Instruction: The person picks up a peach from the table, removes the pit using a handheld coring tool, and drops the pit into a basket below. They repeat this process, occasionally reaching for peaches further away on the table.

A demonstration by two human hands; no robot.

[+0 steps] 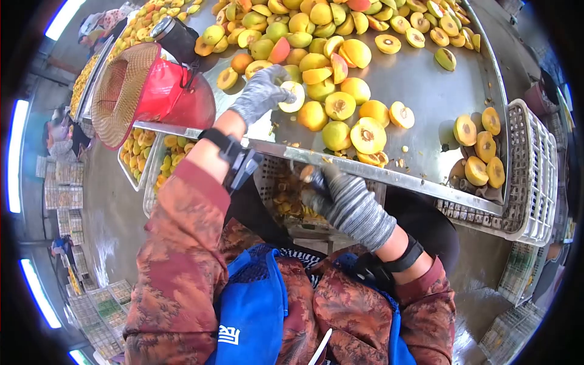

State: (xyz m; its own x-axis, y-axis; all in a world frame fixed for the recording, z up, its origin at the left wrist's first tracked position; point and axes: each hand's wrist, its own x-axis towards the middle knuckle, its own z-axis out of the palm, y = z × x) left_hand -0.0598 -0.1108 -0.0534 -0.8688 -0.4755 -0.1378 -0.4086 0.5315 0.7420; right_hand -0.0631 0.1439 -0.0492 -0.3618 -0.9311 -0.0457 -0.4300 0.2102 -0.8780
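Note:
My left hand (260,96), in a grey knit glove, is closed around a yellow peach half (293,97) just above the metal table (426,149). The half's cut side faces me. Below the table's front edge is my right hand (353,204), also gloved, with its fingers wrapped round a small hand tool (309,176). A brownish handle end shows; the working end is too small to make out. Nearest the left hand lies a heap of yellow peaches (313,115), some whole-looking and some halved. Several halves (476,170) lie apart at the right.
A straw hat with red cloth (161,85) and a dark flask (176,39) occupy the table's left side. White crates (535,176) stand at the right, and crates of fruit (141,152) at the lower left. Peach scraps (289,191) lie in a container under the edge.

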